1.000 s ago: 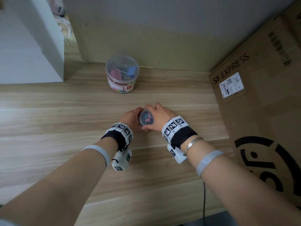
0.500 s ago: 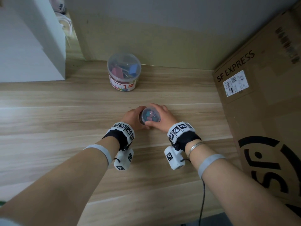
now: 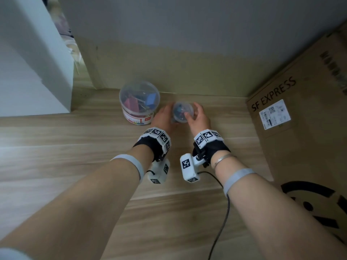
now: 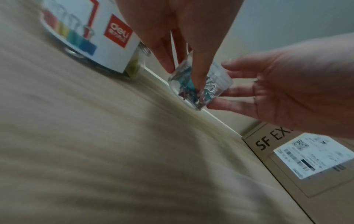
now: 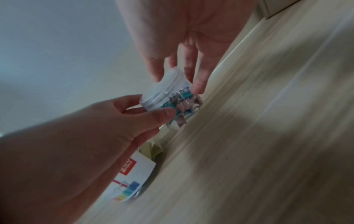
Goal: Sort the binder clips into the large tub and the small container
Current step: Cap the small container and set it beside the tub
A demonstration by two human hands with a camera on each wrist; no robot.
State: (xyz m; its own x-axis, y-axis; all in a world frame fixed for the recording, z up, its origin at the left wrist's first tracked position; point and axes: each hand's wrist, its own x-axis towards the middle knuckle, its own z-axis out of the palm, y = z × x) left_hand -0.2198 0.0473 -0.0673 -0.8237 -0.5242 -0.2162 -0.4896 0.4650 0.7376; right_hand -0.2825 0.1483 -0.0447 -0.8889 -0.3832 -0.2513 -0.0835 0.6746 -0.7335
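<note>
The small clear container [image 3: 182, 112] holds several small blue and pink binder clips and has its lid on. My two hands hold it just right of the large tub [image 3: 139, 102]. My left hand [image 3: 163, 117] grips its left side and my right hand [image 3: 198, 117] grips its right side. In the left wrist view my left hand's fingers [image 4: 199, 72] curl over the container [image 4: 212, 84], and the right hand [image 4: 268, 94] closes in from the right. The right wrist view shows the ribbed lid [image 5: 162, 92]. The lidded tub holds larger pink and blue clips.
A wooden tabletop [image 3: 75, 166] runs back to a wall close behind the tub. A large SF Express cardboard box [image 3: 300, 128] stands along the right side. A white cabinet [image 3: 33, 72] stands at the back left. A black cable [image 3: 223, 222] trails from my right wrist.
Both hands have carried the small container away from me, from mid-table to right beside the large tub near the wall. The tub has not moved.
</note>
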